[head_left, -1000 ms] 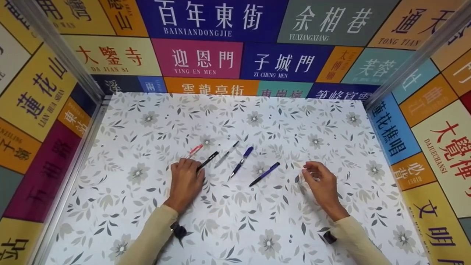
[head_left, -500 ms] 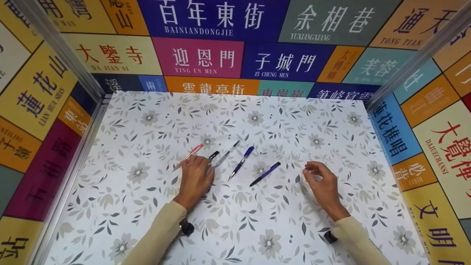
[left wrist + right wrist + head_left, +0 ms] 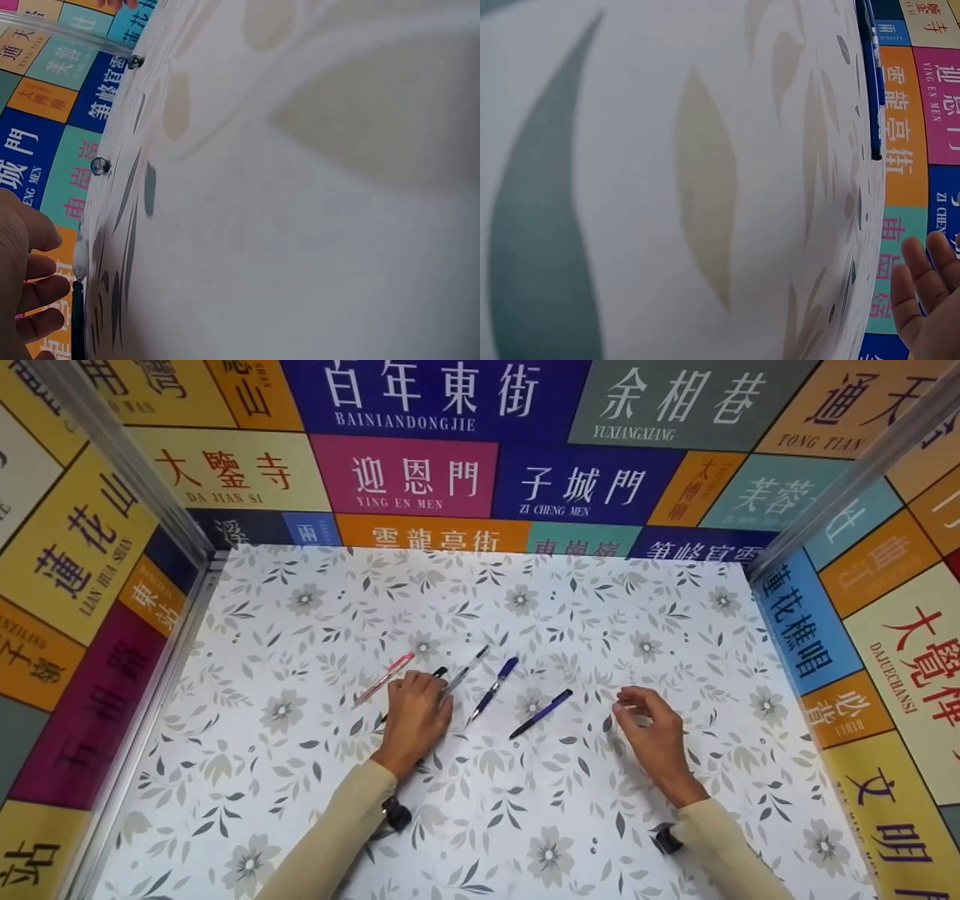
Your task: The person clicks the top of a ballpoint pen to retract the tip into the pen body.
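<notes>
Several pens lie in a row on the floral tabletop: a red one, a black one, a silver one, a blue capped one and a dark blue one. My left hand lies across the black pen, hiding its middle, with its fingertips at the silver pen's lower end. In the left wrist view its fingers look relaxed beside a dark pen. My right hand rests on the table right of the dark blue pen, loosely curled and holding nothing; the right wrist view shows its fingers and a blue pen.
Colourful sign panels wall the table on the left, back and right, with metal posts at the corners. Bare floral surface stretches beyond the pens and along the near edge.
My left hand has slid right, from the red pen's end across the black pen to the silver pen. The red pen now shows fully. The right hand has barely moved.
</notes>
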The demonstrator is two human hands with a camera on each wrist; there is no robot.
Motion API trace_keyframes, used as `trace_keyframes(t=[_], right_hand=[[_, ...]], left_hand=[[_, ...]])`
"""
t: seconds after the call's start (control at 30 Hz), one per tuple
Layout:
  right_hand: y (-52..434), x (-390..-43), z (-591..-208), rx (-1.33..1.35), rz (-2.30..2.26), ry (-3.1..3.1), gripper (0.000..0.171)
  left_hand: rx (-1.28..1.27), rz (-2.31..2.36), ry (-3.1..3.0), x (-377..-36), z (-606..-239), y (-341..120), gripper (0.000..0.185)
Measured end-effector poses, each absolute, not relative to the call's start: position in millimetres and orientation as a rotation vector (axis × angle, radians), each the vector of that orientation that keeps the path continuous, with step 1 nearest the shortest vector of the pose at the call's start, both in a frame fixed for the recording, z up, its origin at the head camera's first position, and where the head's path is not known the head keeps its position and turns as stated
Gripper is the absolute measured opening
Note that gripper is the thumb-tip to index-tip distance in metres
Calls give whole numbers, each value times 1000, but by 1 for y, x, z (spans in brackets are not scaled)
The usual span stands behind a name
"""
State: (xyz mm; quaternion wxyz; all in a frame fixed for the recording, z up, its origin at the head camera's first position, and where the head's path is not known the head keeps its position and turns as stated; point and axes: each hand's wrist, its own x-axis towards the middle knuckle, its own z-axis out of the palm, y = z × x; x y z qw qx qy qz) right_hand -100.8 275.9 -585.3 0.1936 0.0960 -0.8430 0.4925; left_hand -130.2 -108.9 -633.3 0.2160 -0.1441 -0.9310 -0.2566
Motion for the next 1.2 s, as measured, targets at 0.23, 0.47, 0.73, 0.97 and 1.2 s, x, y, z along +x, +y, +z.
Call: trace_keyframes(t=[0.23, 0.47, 0.73, 0.97, 1.2], right_hand=[[268, -99, -583, 236, 1412, -2404, 29], [265, -102, -590, 207, 1438, -2412, 30], [274, -108, -615, 236, 1379, -2426, 32], [276, -107, -613, 279, 1383, -2437, 30], [276, -107, -614, 283, 1375, -2438, 31]], left_hand=[[-389, -673, -2628, -133, -634, -102, 13], [-380, -654, -2617, -137, -637, -101, 11], [-404, -568, -2652, -145, -642, -101, 13], [-445, -474, -2616, -153, -643, -100, 13], [-479, -386, -2579, -157, -644, -99, 15]])
